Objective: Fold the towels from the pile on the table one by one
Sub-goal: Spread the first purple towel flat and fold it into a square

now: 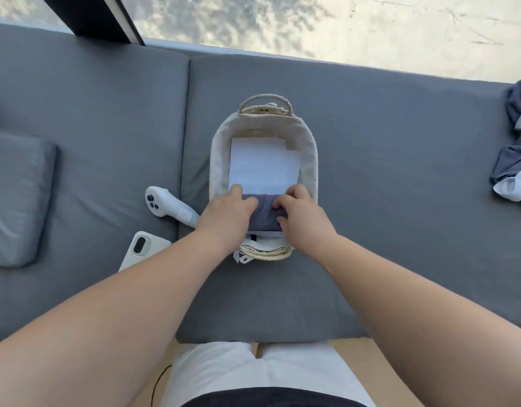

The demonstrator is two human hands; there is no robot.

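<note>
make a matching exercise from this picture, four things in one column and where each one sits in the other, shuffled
1. folded blue towel
2. white controller
3. unfolded towel pile
4. grey cushion

A. far right edge of view
B. in the basket, gripped by the left hand and right hand
C. far left
D. just left of the basket

Pairs: 1-B, 2-D, 3-A, 4-C

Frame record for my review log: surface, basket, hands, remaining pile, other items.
surface: grey cushion
basket: lined woven basket holding folded white towels
hands: left hand and right hand both grip a folded blue towel at the basket's near end
pile: unfolded blue and white towels at the right edge
other: white controller and phone left of the basket; grey pillow far left
</note>
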